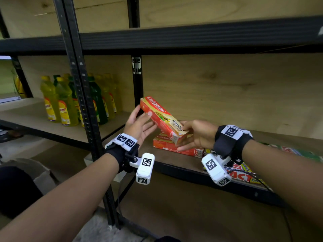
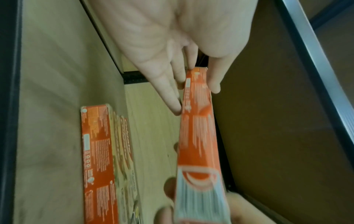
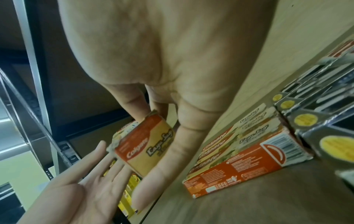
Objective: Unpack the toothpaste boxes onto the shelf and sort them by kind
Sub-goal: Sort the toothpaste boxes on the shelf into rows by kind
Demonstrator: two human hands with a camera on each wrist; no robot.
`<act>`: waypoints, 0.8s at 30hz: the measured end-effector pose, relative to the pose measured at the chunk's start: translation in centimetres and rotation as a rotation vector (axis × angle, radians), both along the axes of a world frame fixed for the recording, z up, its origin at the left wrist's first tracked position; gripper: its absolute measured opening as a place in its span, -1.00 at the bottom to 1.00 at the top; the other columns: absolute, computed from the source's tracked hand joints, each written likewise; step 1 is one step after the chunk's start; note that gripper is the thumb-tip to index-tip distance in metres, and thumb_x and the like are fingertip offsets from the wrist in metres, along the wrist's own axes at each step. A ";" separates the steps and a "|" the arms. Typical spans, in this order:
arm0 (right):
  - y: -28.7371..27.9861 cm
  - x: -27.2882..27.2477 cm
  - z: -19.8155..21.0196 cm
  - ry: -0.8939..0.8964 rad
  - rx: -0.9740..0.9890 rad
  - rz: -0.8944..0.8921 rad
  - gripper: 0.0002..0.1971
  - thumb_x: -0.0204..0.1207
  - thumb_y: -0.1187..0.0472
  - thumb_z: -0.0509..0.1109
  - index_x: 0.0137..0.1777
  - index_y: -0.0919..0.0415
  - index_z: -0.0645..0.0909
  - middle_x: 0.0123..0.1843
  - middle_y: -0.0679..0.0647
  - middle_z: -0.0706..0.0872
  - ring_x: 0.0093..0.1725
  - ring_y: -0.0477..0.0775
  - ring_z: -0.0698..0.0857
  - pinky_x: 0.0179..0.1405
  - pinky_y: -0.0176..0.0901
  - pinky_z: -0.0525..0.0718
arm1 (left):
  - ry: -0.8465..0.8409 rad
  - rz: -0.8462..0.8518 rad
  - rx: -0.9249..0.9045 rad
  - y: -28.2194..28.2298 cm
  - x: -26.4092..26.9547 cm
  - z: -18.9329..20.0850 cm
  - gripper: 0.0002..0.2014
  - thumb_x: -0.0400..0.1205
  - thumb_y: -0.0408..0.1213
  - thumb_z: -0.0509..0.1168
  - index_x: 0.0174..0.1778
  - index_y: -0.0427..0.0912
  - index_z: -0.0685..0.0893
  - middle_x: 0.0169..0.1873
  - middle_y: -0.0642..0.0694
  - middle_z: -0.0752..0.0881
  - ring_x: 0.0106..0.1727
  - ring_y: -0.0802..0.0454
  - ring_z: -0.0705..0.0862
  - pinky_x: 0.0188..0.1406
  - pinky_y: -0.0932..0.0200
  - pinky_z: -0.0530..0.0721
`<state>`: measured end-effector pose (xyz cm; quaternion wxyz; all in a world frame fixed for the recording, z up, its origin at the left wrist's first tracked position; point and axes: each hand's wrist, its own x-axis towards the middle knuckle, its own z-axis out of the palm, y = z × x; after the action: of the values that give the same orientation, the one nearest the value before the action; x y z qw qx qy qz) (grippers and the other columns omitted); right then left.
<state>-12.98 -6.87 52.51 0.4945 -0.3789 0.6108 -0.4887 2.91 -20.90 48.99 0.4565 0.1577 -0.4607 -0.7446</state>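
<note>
An orange-red Colgate box (image 1: 160, 116) is held tilted in the air above the wooden shelf (image 1: 166, 159), its far end higher. My left hand (image 1: 151, 119) holds the far end, with the thumb on top and straight fingers beneath. My right hand (image 1: 181, 135) grips the near end between thumb and fingers. Just below lies a stack of matching Colgate boxes (image 1: 167, 145), flat on the shelf. The left wrist view shows the held box (image 2: 199, 136) edge-on beside the stack (image 2: 97, 159). In the right wrist view the stack (image 3: 239, 163) sits right of the held box (image 3: 145, 145).
Red-and-yellow boxes (image 1: 243, 173) and green boxes (image 1: 297, 151) lie to the right on the same shelf; dark boxes with yellow dots (image 3: 306, 118) adjoin the stack. Yellow and green bottles (image 1: 70, 102) fill the left bay behind a black post (image 1: 82, 102). A cardboard box (image 1: 40, 173) sits lower left.
</note>
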 end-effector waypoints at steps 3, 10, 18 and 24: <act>0.4 -0.6 0.2 0.091 0.038 -0.061 -0.69 0.66 0.25 0.21 0.34 0.34 0.55 0.02 0.32 0.64 -0.26 0.17 0.67 -0.33 -0.04 0.80 | -0.001 -0.008 -0.056 -0.5 0.6 -0.1 -0.15 0.58 -0.54 0.40 0.70 0.00 0.15 0.44 -0.15 0.60 0.21 -0.20 0.75 0.11 -0.11 0.77; 1.6 -2.4 -0.3 0.559 0.183 0.112 -0.40 0.40 0.31 0.62 0.40 0.11 0.48 0.17 0.23 0.71 -0.03 0.18 0.78 0.12 0.06 0.77 | -0.288 -0.039 -0.130 -1.7 1.4 -2.3 -0.31 0.44 -0.64 0.48 0.50 -0.25 0.49 0.39 -0.21 0.55 0.21 -0.21 0.72 -0.08 0.05 0.82; 1.4 -2.0 -2.4 1.281 0.319 0.154 -0.30 0.39 -0.03 0.57 0.53 -0.01 0.45 0.40 0.01 0.58 0.24 0.05 0.66 0.20 -0.06 0.70 | -0.698 0.032 -0.364 -2.2 1.3 -5.7 -0.44 0.43 -0.47 0.57 0.36 -0.26 0.61 0.14 -0.22 0.75 -0.07 -0.09 0.80 -0.26 0.17 0.82; 0.8 -2.9 -2.7 1.289 0.345 0.289 -0.40 0.38 -0.01 0.60 0.44 -0.07 0.56 0.29 -0.11 0.65 0.16 -0.04 0.70 0.19 -0.05 0.72 | -1.076 0.090 -0.668 -3.1 1.8 -6.2 -0.55 0.41 -0.10 0.61 0.20 -0.01 0.69 0.01 0.07 0.77 -0.01 0.18 0.72 -0.28 0.33 0.56</act>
<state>-15.87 -6.09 49.81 0.1454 -0.5877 0.7959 0.0100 4.66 -24.03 42.75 0.2166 0.3781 -0.8260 -0.3576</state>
